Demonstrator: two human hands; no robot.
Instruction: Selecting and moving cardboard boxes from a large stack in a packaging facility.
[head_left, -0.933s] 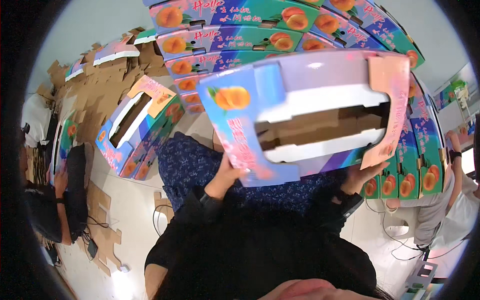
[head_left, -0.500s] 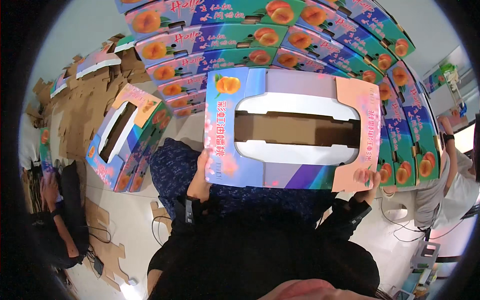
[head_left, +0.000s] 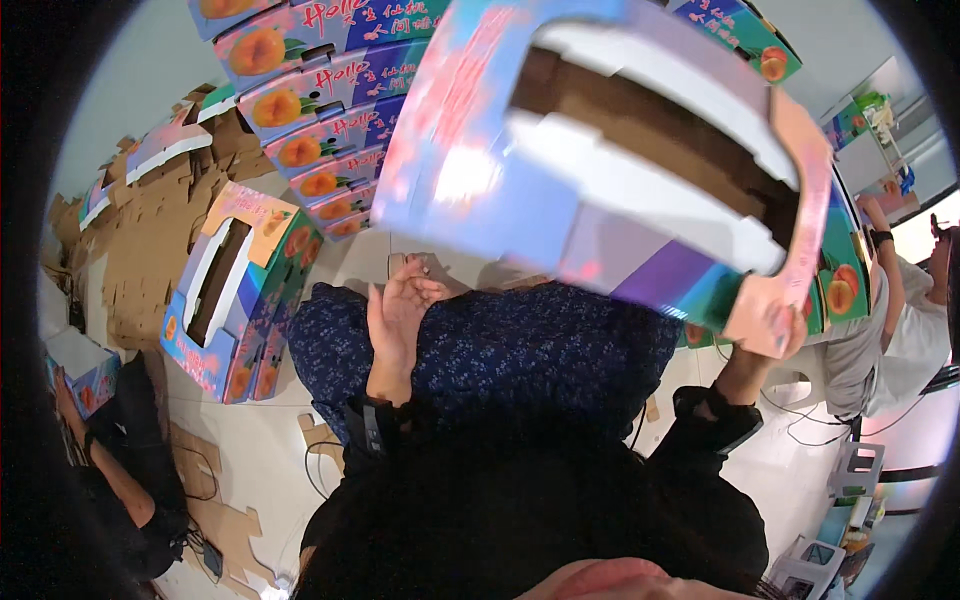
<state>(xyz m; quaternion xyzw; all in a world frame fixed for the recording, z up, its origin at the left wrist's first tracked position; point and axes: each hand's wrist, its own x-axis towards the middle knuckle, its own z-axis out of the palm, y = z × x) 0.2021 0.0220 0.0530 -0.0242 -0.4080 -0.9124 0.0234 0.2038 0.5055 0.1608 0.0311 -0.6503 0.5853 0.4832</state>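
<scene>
A fruit carton (head_left: 535, 205) printed in blue, pink and purple hangs tilted in front of me, blurred by motion. Through the long opening between its white-edged top flaps, brown cardboard shows inside. My right hand (head_left: 785, 332) grips the carton by its peach-coloured near right corner. Below the carton's left end, my left hand (head_left: 403, 305) is off it, palm turned up and fingers apart above my dark blue floral skirt (head_left: 520, 340).
Stacked peach-printed cartons (head_left: 330, 75) rise ahead. Another open-topped carton (head_left: 195, 335) stands to the left near a heap of brown cardboard (head_left: 150, 270). At far left a person's hand (head_left: 68, 400) touches a carton; another person (head_left: 890, 330) is at right.
The carton has risen, moved right and tilted in my right hand. My left hand has let go of its left side and opened. The far-left person's carton has come into view.
</scene>
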